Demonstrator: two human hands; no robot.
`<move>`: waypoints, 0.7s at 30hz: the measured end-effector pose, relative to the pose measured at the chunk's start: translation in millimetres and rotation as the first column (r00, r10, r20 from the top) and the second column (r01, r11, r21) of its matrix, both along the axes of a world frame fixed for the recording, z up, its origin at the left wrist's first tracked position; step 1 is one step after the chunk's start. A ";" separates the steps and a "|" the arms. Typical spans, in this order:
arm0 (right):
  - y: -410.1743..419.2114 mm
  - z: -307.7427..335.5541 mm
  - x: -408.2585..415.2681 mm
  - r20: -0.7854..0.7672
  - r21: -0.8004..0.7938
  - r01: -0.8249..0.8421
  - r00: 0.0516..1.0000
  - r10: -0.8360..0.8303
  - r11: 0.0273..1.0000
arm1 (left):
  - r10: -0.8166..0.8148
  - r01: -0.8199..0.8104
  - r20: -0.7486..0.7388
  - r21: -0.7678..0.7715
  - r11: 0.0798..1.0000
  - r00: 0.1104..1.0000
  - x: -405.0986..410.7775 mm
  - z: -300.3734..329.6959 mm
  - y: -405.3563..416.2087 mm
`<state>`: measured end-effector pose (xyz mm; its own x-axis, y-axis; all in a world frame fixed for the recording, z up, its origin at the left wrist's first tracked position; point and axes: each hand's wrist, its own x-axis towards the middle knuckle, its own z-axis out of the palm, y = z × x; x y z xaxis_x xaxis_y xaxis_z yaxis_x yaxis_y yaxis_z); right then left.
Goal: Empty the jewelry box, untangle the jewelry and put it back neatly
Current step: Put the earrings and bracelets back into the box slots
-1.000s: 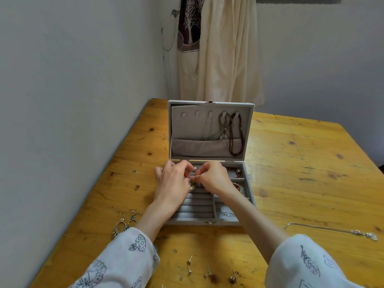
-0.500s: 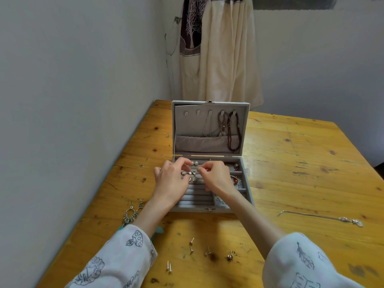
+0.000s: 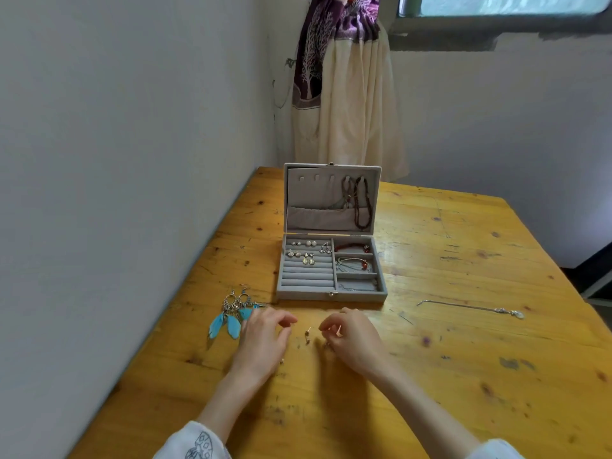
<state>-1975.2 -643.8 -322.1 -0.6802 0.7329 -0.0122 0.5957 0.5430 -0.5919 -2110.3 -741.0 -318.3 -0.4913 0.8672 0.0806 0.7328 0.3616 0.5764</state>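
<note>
Right hand (image 3: 354,339) pinching small stud (image 3: 338,330), left hand (image 3: 265,339) loosely curled, grey jewelry box (image 3: 331,294) open

grey jewelry box (image 3: 331,294) open, lid upright, beaded necklaces (image 3: 359,202) hung inside lid; stud earrings (image 3: 306,251) in ring rolls, bracelets (image 3: 354,256) in right compartments; feather earrings (image 3: 231,313), silver chain (image 3: 470,307), loose stud (image 3: 308,333) outside the box

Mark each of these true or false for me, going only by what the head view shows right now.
1. The jewelry box lid is shut. False: it stands open.
2. The feather earrings lie on the table, left of the box. True.
3. The right hand pinches a small stud. True.
4. The silver necklace hangs inside the lid. False: it lies on the table, right of the box.
5. The left hand rests inside the box. False: it is over the table, in front.
</note>
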 end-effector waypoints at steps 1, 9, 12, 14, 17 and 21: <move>-1.9 -2.5 3.1 0.009 0.012 0.012 1.000 -0.013 1.000 | -0.012 0.012 -0.021 -0.005 1.000 1.000 2.9 -0.5 -0.9; -4.9 -13.1 20.4 0.057 0.106 0.087 0.994 -0.093 0.991 | -0.073 0.067 -0.151 -0.044 0.997 0.986 25.0 -9.3 -3.4; -5.5 -11.7 18.6 0.038 0.104 0.060 0.997 -0.064 0.993 | -0.069 0.064 -0.201 -0.032 0.997 0.977 32.1 -9.3 1.0; -5.0 -10.3 15.7 0.022 0.108 0.032 0.999 -0.034 0.994 | -0.065 0.062 -0.212 -0.019 0.998 0.975 36.3 -9.0 4.8; -4.1 -10.8 13.1 0.032 0.134 0.015 0.999 -0.019 0.991 | -0.065 0.059 -0.204 -0.034 0.998 0.977 40.4 -8.5 12.0; -2.4 -13.8 16.2 -0.011 0.116 0.018 1.000 -0.016 0.993 | -0.078 0.064 -0.206 -0.074 0.995 0.975 44.5 -11.2 18.1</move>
<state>-1959.0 -646.2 -335.9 -0.6672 0.7404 0.0810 0.5996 0.5985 -0.5313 -2065.8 -722.9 -329.4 -0.4064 0.9063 0.1160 0.8595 0.3362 0.3850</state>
